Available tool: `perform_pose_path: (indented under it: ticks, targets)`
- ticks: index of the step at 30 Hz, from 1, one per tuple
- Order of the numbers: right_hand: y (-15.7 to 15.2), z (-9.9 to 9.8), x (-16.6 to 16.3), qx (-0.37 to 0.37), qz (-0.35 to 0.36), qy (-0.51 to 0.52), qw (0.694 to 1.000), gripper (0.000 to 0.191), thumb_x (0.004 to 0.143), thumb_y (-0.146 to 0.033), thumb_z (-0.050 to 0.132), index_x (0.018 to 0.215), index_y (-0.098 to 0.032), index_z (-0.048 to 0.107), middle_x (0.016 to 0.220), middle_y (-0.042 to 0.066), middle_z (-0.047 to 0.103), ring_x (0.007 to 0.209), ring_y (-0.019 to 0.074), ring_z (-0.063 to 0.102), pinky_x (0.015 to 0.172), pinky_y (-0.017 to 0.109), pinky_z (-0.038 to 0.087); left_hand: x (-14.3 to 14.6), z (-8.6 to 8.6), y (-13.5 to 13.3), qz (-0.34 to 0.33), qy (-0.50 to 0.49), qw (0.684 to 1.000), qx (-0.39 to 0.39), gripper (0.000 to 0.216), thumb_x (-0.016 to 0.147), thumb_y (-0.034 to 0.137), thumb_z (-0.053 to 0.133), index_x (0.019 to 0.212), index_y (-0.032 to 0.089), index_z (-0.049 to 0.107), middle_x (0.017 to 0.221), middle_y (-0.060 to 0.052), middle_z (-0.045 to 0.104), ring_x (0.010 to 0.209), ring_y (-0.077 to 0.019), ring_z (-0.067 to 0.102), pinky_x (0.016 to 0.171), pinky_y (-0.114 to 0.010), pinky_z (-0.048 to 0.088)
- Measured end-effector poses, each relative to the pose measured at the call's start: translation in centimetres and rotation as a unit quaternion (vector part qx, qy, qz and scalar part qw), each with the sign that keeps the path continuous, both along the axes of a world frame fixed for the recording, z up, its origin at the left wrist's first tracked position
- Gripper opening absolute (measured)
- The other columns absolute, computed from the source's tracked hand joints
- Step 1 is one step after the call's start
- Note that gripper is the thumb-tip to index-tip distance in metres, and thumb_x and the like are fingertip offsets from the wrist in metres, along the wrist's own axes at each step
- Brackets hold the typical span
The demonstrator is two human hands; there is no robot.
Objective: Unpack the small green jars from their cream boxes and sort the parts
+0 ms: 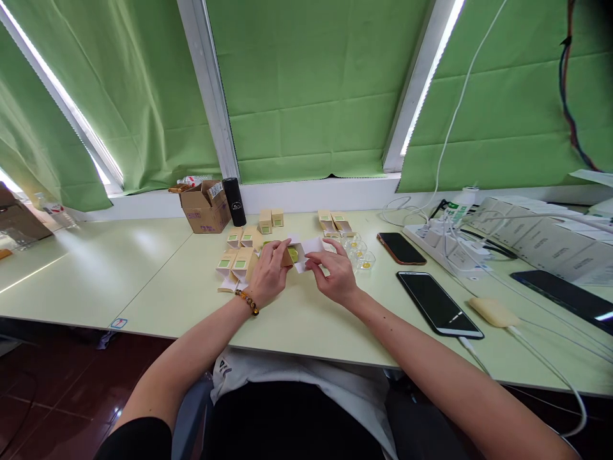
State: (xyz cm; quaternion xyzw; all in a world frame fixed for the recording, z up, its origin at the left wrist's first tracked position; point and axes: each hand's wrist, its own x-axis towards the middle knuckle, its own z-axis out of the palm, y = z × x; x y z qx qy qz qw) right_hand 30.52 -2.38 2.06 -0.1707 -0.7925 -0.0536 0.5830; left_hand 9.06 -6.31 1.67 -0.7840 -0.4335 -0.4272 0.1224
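Observation:
My left hand (268, 273), with a bead bracelet at the wrist, is closed around a small tan carton (291, 255) with a green label, held just above the pale green table (306, 316). My right hand (336, 275) pinches the carton's open white flap (313, 246) on the right side. Several matching small tan cartons (238, 260) lie just left of my left hand. More cartons (271, 219) stand behind them.
Small clear cups with yellow contents (359, 250) sit right of my hands. Two phones (438, 303) lie further right beside a power strip (443, 246) with white cables. A brown cardboard box (205, 206) and a black bottle (234, 201) stand by the window sill.

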Motion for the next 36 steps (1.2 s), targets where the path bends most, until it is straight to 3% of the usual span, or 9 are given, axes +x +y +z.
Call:
perform_pose_path:
  ticks: [7, 13, 18, 23, 27, 32, 36]
  targets:
    - [-0.2, -0.3, -0.4, -0.074, -0.059, -0.017, 0.995, 0.013, 0.100, -0.021, 0.059, 0.101, -0.026, 0.070, 0.073, -0.002, 0.077, 0.071, 0.0201, 0.070, 0.107, 0.051, 0.042, 0.2, 0.4, -0.3, 0.023, 0.052, 0.998, 0.040, 0.073, 0.099, 0.018, 0.059, 0.164, 0.026, 0.027, 0.134, -0.017, 0.054, 0.127, -0.0310, 0.058, 0.104, -0.050, 0.056]
    - [-0.3, -0.5, -0.7, -0.148, -0.074, -0.009, 0.986, 0.011, 0.099, -0.031, 0.064, 0.102, -0.025, 0.073, 0.073, -0.001, 0.076, 0.070, 0.0197, 0.067, 0.104, 0.048, 0.037, 0.7, 0.2, -0.8, 0.023, 0.121, 0.991, 0.055, 0.066, 0.104, 0.016, 0.048, 0.166, 0.027, 0.027, 0.133, -0.017, 0.056, 0.130, -0.0310, 0.057, 0.101, -0.049, 0.059]
    - [-0.5, -0.5, -1.0, -0.193, -0.083, -0.013, 0.978, 0.011, 0.097, -0.029, 0.064, 0.088, -0.024, 0.067, 0.077, -0.001, 0.074, 0.073, 0.0203, 0.065, 0.100, 0.049, 0.034, 0.9, 0.0, -0.9, 0.004, 0.137, 0.989, 0.057, 0.067, 0.104, 0.013, 0.043, 0.167, 0.029, 0.026, 0.135, -0.017, 0.055, 0.132, -0.0311, 0.056, 0.103, -0.051, 0.059]
    - [-0.7, 0.1, -0.9, -0.205, -0.050, 0.031, 0.977, 0.021, 0.101, -0.036, 0.058, 0.084, -0.024, 0.059, 0.091, 0.003, 0.073, 0.086, 0.0231, 0.067, 0.097, 0.048, 0.042, 0.8, 0.1, -0.7, 0.024, 0.126, 0.989, 0.068, 0.067, 0.103, 0.013, 0.045, 0.166, 0.029, 0.029, 0.134, -0.016, 0.055, 0.131, -0.0305, 0.056, 0.103, -0.050, 0.059]
    - [-0.5, 0.0, -0.8, -0.251, -0.019, 0.093, 0.963, 0.027, 0.104, -0.050, 0.055, 0.093, -0.026, 0.058, 0.105, 0.009, 0.075, 0.097, 0.0266, 0.067, 0.087, 0.043, 0.052, 0.4, 0.3, -0.5, 0.044, 0.115, 0.989, 0.076, 0.068, 0.101, 0.010, 0.047, 0.165, 0.027, 0.033, 0.133, -0.016, 0.055, 0.130, -0.0309, 0.055, 0.098, -0.046, 0.060]
    - [0.1, -0.5, -0.8, -0.335, 0.041, 0.148, 0.930, 0.034, 0.102, -0.059, 0.056, 0.098, -0.025, 0.056, 0.098, 0.008, 0.072, 0.093, 0.0235, 0.069, 0.083, 0.038, 0.057, 0.1, 0.4, -0.2, 0.056, 0.104, 0.990, 0.079, 0.070, 0.097, 0.007, 0.049, 0.163, 0.027, 0.035, 0.132, -0.016, 0.054, 0.127, -0.0308, 0.054, 0.097, -0.046, 0.059]
    - [0.7, -0.5, -0.8, -0.360, 0.083, 0.193, 0.909, 0.037, 0.098, -0.062, 0.062, 0.097, -0.025, 0.057, 0.097, 0.007, 0.073, 0.090, 0.0224, 0.070, 0.079, 0.036, 0.058, -0.1, 0.5, -0.1, 0.061, 0.090, 0.991, 0.073, 0.072, 0.097, 0.008, 0.048, 0.164, 0.027, 0.033, 0.134, -0.017, 0.053, 0.127, -0.0306, 0.054, 0.101, -0.048, 0.057]
